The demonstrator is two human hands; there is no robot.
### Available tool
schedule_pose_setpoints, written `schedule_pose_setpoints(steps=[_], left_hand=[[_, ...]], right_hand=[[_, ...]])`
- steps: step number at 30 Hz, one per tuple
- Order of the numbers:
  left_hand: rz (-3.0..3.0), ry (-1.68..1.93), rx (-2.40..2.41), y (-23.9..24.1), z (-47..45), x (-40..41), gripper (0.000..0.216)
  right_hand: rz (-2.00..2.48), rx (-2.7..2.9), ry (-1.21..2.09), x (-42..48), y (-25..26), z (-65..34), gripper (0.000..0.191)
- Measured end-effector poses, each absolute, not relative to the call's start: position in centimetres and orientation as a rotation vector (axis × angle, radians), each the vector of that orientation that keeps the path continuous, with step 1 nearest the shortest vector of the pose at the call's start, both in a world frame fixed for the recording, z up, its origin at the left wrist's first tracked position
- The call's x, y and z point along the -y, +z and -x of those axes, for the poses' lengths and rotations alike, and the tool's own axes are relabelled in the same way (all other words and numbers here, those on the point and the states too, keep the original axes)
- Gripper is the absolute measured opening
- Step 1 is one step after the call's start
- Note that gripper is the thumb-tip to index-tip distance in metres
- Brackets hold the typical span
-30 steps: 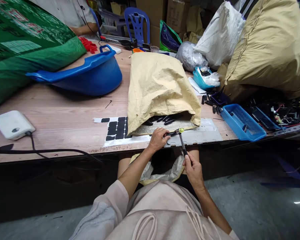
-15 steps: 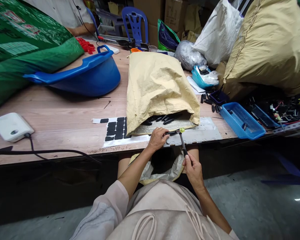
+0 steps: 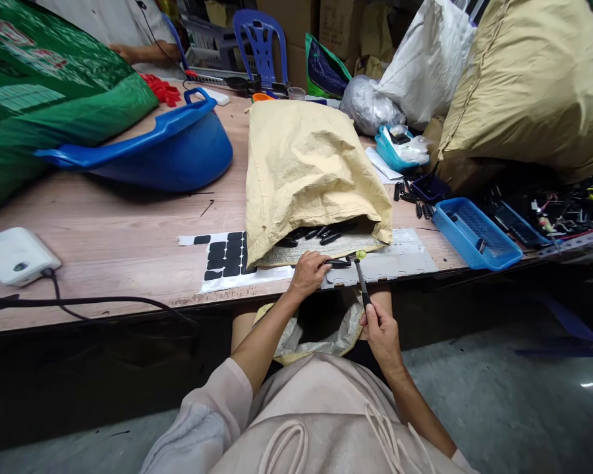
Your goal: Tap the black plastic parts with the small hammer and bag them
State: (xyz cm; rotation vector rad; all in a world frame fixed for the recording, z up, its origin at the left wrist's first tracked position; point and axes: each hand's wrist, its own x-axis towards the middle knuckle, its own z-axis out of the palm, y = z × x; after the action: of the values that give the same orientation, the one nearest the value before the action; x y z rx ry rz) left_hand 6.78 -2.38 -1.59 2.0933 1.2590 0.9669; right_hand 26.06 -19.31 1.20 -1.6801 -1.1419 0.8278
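Observation:
My left hand point(image 3: 308, 272) is closed on a slim black piece point(image 3: 339, 263), held level over the table's front edge; its exact kind is hard to make out. My right hand point(image 3: 382, 330) grips the black handle of a small hammer point(image 3: 360, 275). The hammer's yellowish-green head is at the far end of the black piece, and I cannot tell whether they touch. Just behind, a tan woven sack point(image 3: 313, 164) lies on its side, its mouth toward me, with several similar black pieces point(image 3: 323, 233) inside. Under my hands is a grey plate point(image 3: 400, 260).
A sheet of black stickers point(image 3: 227, 253) lies left of the sack. Also on the table point(image 3: 143, 243) are a tilted blue basin point(image 3: 178, 151), a white box with a cable point(image 3: 20, 255) and a blue basket point(image 3: 477, 234). Across the table is another person's arm point(image 3: 145, 52).
The view has shifted slightly, so everything sits a little further left. Both hands keep their grips, and the hammer stays by the end of the black piece.

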Motion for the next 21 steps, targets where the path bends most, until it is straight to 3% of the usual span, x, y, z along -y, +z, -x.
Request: schedule_pose_setpoints(steps=[10, 15, 21], left_hand=[[-2.105, 0.964, -1.269, -1.2, -6.9, 2.7, 0.014], [-2.107, 0.925, -1.263, -0.6, -6.8, 3.0, 0.025], [-2.085, 0.895, -1.293, -0.7, -7.0, 2.7, 0.017]], right_hand=[[1.709, 1.162, 0.837, 19.1, 1.4, -25.3, 0.054], [1.712, 1.144, 0.888, 18.8, 1.4, -25.2, 0.053], [1.674, 1.051, 1.019, 19.0, 0.9, -25.5, 0.052]])
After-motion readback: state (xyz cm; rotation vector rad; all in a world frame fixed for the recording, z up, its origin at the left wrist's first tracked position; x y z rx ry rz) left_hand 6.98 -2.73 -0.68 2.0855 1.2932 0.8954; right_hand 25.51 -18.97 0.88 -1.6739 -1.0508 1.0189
